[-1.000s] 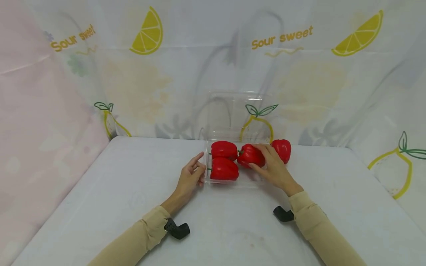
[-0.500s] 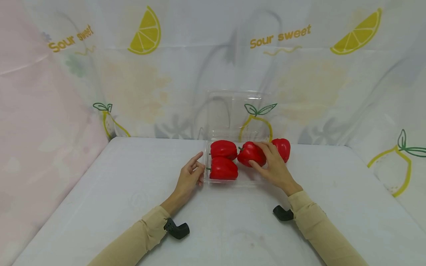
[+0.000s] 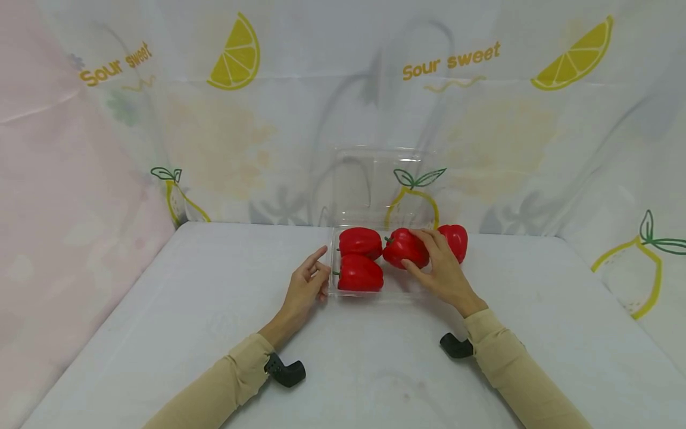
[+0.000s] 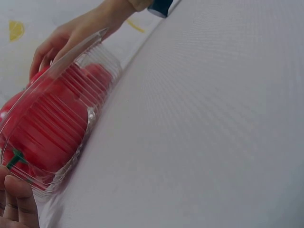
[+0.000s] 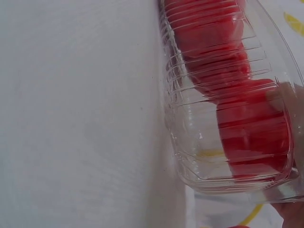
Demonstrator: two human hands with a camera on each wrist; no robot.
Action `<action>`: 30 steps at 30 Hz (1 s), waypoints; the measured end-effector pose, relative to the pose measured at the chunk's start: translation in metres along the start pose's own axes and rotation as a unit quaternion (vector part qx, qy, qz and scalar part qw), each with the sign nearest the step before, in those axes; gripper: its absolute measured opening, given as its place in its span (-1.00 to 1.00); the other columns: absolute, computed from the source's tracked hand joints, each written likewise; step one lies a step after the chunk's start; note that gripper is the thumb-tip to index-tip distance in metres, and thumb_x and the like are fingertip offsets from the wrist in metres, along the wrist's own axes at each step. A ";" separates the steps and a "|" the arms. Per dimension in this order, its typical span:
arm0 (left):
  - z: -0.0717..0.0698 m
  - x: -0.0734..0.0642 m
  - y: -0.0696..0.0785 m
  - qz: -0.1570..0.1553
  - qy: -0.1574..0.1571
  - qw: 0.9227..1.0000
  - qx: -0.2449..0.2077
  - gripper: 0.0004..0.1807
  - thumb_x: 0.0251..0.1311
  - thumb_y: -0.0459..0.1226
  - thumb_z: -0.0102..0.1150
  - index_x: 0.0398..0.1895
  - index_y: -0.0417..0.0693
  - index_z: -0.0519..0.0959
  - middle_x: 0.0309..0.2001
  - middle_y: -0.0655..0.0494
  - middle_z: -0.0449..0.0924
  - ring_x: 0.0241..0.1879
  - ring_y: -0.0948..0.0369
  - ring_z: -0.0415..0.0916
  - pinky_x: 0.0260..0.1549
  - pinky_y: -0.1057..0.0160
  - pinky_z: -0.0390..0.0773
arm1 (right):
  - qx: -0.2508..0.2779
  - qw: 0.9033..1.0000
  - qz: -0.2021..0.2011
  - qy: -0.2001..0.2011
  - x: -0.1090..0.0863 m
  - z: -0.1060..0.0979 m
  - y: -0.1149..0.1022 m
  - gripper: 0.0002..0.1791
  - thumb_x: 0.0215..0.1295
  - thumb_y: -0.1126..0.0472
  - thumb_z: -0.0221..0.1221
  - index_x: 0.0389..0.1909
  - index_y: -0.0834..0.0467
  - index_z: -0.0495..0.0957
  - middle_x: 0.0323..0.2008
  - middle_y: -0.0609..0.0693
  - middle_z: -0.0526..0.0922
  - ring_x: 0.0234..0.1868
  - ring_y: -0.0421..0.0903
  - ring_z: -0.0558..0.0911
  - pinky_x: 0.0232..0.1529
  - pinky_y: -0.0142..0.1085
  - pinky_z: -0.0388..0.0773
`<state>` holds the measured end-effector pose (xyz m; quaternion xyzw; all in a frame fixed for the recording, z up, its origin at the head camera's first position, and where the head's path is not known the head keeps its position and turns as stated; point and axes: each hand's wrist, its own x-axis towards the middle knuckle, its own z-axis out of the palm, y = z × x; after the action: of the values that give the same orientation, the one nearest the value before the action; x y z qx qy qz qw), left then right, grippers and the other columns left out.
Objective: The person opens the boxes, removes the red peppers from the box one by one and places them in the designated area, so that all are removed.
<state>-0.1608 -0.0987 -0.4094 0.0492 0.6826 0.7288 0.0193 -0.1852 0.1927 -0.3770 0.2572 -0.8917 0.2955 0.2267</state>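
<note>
On the cloth, "Sour sweet" is written twice; from left, the left hand is at the edge of the clear box, index finger stretched, but whether it pinches I cannot tell; inside are three peppers, two at left and a third pepper, which the right hand grips, fingers moderately spread, hiding its side; a fourth pepper, partly covered, is outside; the lid is hard to make out.
</note>
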 end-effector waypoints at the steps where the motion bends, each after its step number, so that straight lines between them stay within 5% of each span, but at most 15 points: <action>1: 0.000 0.000 0.000 -0.003 0.000 1.000 -0.002 -0.46 0.32 -0.35 -0.02 0.36 0.12 0.27 -0.42 0.18 0.39 -0.62 0.33 0.29 -0.64 0.43 0.42 | -0.001 1.000 -0.005 0.003 0.000 0.000 0.000 -0.25 0.03 0.14 0.37 0.27 0.06 0.29 0.20 0.07 0.35 0.21 0.00 0.36 0.03 0.00 0.57; 17: 0.004 -0.013 0.025 -0.025 -0.009 1.000 -0.001 -0.42 0.31 -0.38 -0.05 0.41 -0.04 0.18 -0.40 0.08 0.38 -0.61 0.31 0.30 -0.60 0.42 0.45 | -0.008 0.999 -0.018 0.031 0.003 -0.008 -0.001 -0.26 0.01 0.18 0.37 0.24 0.13 0.30 0.14 0.11 0.40 0.14 0.03 0.41 -0.05 0.02 0.60; 30: -0.001 -0.001 0.006 -0.020 -0.006 1.000 -0.010 -0.39 0.32 -0.34 -0.01 0.42 0.10 0.14 -0.36 -0.04 0.39 -0.61 0.28 0.29 -0.61 0.39 0.46 | 0.022 0.999 0.012 0.045 0.007 -0.021 -0.002 -0.25 0.01 0.27 0.37 0.25 0.16 0.27 0.17 0.14 0.37 0.15 0.08 0.40 -0.07 0.08 0.59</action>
<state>-0.1596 -0.1006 -0.4034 0.0397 0.6761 0.7347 0.0383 -0.1839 0.2024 -0.3567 0.2378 -0.8770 0.3290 0.2570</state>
